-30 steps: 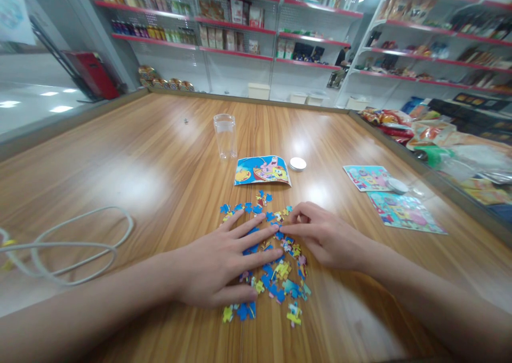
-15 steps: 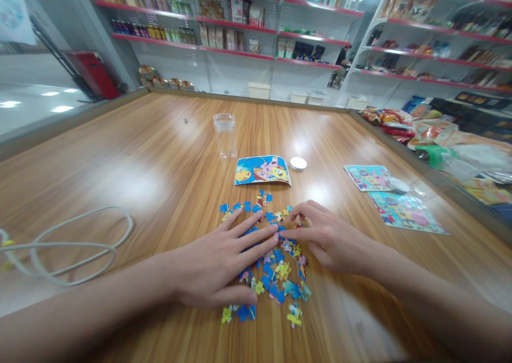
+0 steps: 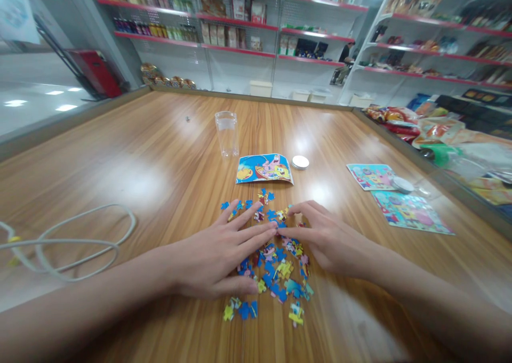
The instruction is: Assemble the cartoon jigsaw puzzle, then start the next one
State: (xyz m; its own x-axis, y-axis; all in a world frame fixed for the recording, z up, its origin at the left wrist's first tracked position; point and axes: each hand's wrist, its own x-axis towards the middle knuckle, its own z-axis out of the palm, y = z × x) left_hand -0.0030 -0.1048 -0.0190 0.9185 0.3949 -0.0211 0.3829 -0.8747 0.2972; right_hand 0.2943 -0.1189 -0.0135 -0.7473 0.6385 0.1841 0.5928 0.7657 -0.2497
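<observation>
A scatter of small puzzle pieces [image 3: 280, 269], mostly blue and yellow, lies on the wooden table [image 3: 160, 155] in front of me. My left hand [image 3: 218, 256] rests flat on the left side of the pile, fingers stretched out and spread. My right hand [image 3: 324, 238] lies on the right side, fingers extended low over the pieces, fingertips almost meeting those of the left. A printed cartoon picture card [image 3: 264, 169] lies just beyond the pile.
A clear plastic jar [image 3: 226, 134] stands behind the card, its white lid [image 3: 300, 162] beside it. Two more picture sheets [image 3: 408, 211] and another lid [image 3: 402, 184] lie at right. A white cable [image 3: 72, 243] loops at left. Shop shelves ring the table.
Both hands have slid slightly away from me across the pile, pushing pieces along. The left fingers now reach farther up among the top pieces.
</observation>
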